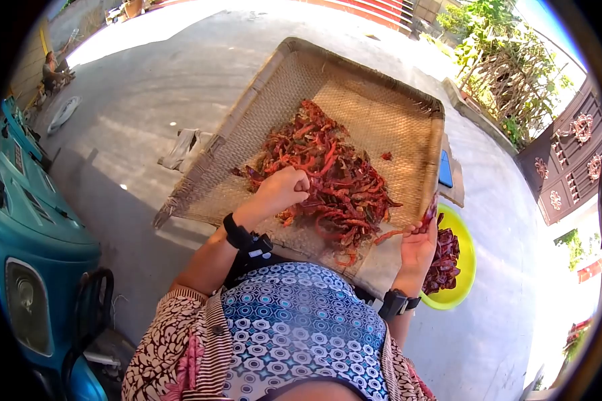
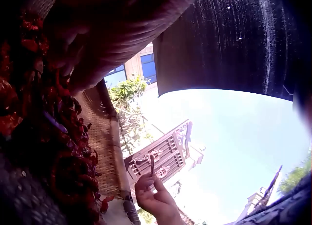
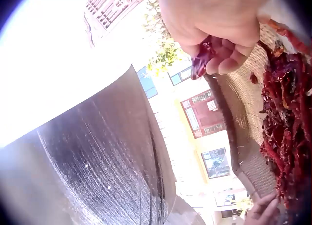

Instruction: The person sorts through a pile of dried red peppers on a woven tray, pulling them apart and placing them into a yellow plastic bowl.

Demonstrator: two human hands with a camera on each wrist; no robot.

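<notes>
A heap of dried red chili peppers [image 1: 328, 174] lies in a wide woven tray [image 1: 381, 100] before me. My left hand [image 1: 284, 190] is over the near left side of the heap, fingers curled in close to the peppers. I cannot tell whether it pinches one. Near the tray's right edge, my right hand [image 1: 419, 248] is raised and grips a dark red dried chili pepper [image 3: 202, 59]. A lighter orange-red pepper [image 1: 389, 235] sticks out to the left beside its fingers. In the left wrist view the right hand [image 2: 158, 200] shows farther off, its fingers bent around the pepper.
Right of the tray, a yellow-green basin [image 1: 467, 267] contains dark red chili peppers [image 1: 445, 264]. A blue phone-like object [image 1: 445, 168] lies on cardboard [image 1: 455, 190] by the tray's edge. A teal vehicle [image 1: 33, 234] stands at left on the concrete floor [image 1: 134, 134].
</notes>
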